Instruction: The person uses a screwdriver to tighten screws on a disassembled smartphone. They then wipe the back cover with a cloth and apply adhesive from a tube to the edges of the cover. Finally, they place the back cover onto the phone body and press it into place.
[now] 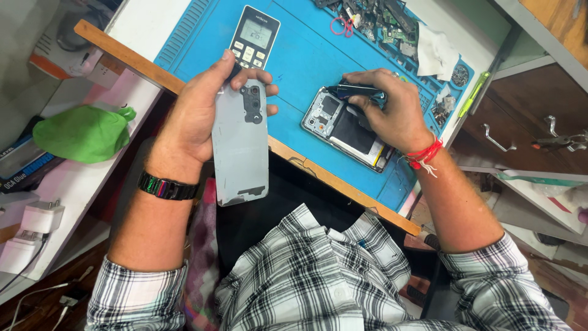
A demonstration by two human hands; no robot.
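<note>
My left hand (196, 116) grips a grey phone back cover (240, 153) by its upper end, inner side up, with the camera cutout near my fingers. It hangs over the front edge of the blue work mat (294, 67). My right hand (392, 110) rests on an opened phone (343, 132) lying on the mat, its battery and inner parts exposed. The fingers of that hand pinch a small dark part (358, 91) at the phone's upper edge.
A remote control (253, 38) lies on the mat above my left hand. Circuit boards and loose parts (380, 21) pile at the mat's far edge, next to white paper (436, 52). A green cloth (86, 132) and white chargers (30, 230) sit at left. Drawers (520, 122) stand at right.
</note>
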